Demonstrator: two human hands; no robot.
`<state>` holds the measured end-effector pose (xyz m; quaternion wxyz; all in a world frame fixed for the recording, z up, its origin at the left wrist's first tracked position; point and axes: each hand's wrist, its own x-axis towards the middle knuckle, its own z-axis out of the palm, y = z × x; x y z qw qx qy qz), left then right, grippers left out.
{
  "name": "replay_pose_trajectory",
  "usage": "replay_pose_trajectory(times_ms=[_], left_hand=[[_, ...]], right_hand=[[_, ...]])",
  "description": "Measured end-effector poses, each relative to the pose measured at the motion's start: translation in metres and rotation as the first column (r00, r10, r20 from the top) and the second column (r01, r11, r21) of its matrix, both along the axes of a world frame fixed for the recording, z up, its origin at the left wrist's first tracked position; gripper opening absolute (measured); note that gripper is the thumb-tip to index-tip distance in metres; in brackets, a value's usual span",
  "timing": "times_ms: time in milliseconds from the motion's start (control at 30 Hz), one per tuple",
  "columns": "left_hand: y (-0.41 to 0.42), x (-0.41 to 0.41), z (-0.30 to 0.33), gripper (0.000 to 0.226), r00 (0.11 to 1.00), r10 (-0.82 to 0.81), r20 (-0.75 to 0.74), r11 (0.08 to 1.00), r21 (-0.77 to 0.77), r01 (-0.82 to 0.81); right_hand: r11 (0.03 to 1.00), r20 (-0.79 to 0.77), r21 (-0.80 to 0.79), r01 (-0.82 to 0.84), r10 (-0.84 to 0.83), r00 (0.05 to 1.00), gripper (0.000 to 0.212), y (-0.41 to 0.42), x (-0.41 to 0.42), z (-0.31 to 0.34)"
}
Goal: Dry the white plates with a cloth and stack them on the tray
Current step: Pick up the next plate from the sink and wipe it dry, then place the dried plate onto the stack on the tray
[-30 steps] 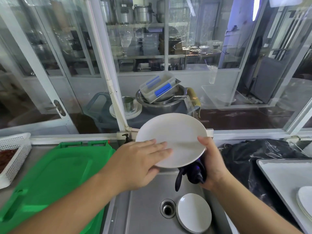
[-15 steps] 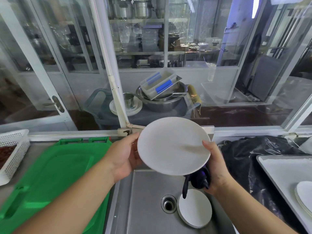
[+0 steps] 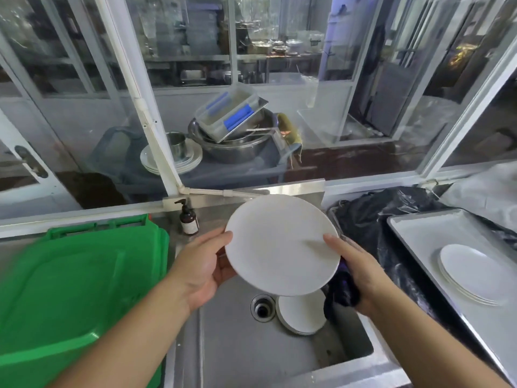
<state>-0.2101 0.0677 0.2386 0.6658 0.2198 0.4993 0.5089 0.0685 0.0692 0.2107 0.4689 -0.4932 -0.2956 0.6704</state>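
Head view: plate (image 3: 279,245) apparently lowered.

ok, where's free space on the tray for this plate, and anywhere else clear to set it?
The tray is bare across its far left part, beside the black bag; the plate stack fills its near right. The green lid offers a broad flat top. The sink is free on its near left; the drain and more plates crowd its far right.
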Motion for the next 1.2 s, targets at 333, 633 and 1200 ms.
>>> replay_pose_trajectory(times_ms=[333, 633, 1200], left_hand=[[-0.018, 0.094, -0.008, 0.029, 0.978, -0.206, -0.023, 0.978, 0.029, 0.206], [-0.071, 0.233, -0.003, 0.026, 0.949, -0.31, -0.058, 0.949, 0.039, 0.312], [-0.118, 0.48, -0.039, 0.033, 0.776, -0.626, -0.072, 0.778, 0.001, 0.628]], right_hand=[[0.956, 0.056, 0.099, 0.277, -0.283, 0.957, 0.058, -0.059, 0.105, -0.017], [0.928, 0.212, 0.139, 0.346, -0.37, 0.905, 0.069, -0.141, 0.243, -0.015], [0.783, 0.213, 0.024, 0.622, -0.612, 0.762, 0.027, -0.272, 0.456, -0.031]])
